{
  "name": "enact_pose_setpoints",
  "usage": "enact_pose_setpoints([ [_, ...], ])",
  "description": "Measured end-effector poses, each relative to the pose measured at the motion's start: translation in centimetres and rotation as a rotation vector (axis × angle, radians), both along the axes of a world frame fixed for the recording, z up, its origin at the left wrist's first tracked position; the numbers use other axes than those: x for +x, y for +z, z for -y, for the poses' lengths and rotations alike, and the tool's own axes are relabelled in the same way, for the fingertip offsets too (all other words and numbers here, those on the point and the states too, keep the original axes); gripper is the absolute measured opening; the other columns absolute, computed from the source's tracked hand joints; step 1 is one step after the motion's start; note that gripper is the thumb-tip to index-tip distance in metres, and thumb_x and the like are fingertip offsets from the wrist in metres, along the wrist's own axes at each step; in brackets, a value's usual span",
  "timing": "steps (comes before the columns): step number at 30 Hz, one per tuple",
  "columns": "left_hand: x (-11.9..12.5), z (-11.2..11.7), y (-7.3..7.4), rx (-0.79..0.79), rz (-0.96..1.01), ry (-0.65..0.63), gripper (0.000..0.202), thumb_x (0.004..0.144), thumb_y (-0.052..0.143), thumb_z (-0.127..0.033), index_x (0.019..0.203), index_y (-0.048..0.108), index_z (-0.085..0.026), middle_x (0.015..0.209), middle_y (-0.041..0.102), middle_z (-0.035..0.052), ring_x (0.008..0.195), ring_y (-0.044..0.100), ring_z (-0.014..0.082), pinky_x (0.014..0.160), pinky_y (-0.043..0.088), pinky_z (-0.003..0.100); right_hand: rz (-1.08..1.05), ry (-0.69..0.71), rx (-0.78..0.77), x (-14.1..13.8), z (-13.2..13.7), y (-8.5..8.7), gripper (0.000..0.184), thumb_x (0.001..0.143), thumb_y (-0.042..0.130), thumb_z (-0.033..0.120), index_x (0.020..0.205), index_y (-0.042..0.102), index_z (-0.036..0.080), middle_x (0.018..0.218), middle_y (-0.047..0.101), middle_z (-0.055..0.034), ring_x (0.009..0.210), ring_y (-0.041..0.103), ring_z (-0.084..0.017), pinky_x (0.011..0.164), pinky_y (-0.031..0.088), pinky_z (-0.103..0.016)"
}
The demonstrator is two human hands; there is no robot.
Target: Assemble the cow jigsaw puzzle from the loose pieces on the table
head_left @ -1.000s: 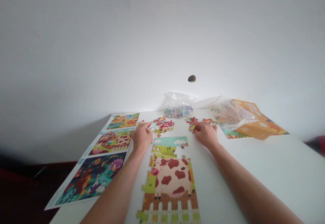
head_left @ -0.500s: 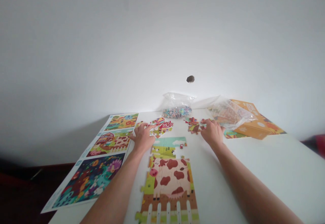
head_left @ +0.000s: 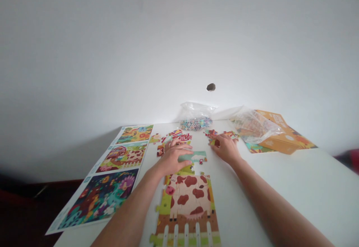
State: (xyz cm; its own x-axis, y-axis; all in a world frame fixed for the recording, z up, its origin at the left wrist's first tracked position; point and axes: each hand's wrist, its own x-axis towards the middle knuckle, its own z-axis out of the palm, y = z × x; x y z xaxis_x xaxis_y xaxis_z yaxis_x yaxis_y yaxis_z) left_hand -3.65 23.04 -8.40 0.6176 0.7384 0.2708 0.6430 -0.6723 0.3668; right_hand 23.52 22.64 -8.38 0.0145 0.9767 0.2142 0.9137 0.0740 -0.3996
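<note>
A partly joined jigsaw puzzle (head_left: pixel 190 202) with a spotted cow and a white fence lies on the white table. My left hand (head_left: pixel 174 156) is over the puzzle's upper left part, palm down with fingers spread, and hides some of its green and sky pieces. Just beyond it lie loose puzzle pieces with red barn parts (head_left: pixel 183 136). My right hand (head_left: pixel 226 149) is at another group of loose pieces (head_left: pixel 231 134), farther right. Its thumb and forefinger close around a brownish puzzle piece (head_left: pixel 216 142); whether that piece is off the table does not show.
Three printed picture sheets (head_left: pixel 97 198) lie along the left side. At the back, against the wall, sits a clear bag of small pieces (head_left: pixel 196 123). Another clear plastic bag (head_left: pixel 256 127) overlaps an orange box (head_left: pixel 282 138) at the right. The wall has a dark hole (head_left: pixel 211 87).
My left hand has moved right and nearer, from the loose pieces to over the puzzle's top. My right hand has shifted left, onto the brownish piece.
</note>
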Motion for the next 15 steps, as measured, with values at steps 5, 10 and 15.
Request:
enact_pose_setpoints([
  [5,0.3,0.4,0.5,-0.067,-0.026,-0.018,0.031,0.078,0.077,-0.041,0.109,0.075,-0.036,0.125,0.068,-0.0013,0.121,0.048,0.0294,0.108,0.031,0.048,-0.031,0.053,0.014,0.0,-0.2,0.0,0.025,0.082,0.063,0.022,0.106,0.071,0.024,0.104,0.069,-0.0047,0.097,0.059,-0.021,0.079,0.034,-0.031],
  [10,0.4,0.6,1.0,-0.085,-0.024,-0.011,0.029,0.077,0.079,-0.038,0.106,0.077,-0.034,0.12,0.069,0.0009,0.117,0.05,0.0292,0.107,0.032,0.048,-0.072,0.134,0.053,-0.2,-0.2,0.0,0.031,0.08,0.062,0.016,0.11,0.067,0.024,0.104,0.067,-0.0032,0.089,0.06,-0.017,0.081,0.037,-0.028],
  [15,0.5,0.7,1.2,-0.085,-0.007,-0.028,0.028,0.075,0.08,-0.036,0.103,0.078,-0.033,0.116,0.07,0.0017,0.114,0.051,0.0289,0.107,0.033,0.048,0.019,-0.004,0.041,-0.4,0.2,0.4,0.023,0.081,0.067,0.032,0.103,0.068,0.026,0.102,0.066,-0.0047,0.099,0.06,-0.023,0.09,0.035,-0.036],
])
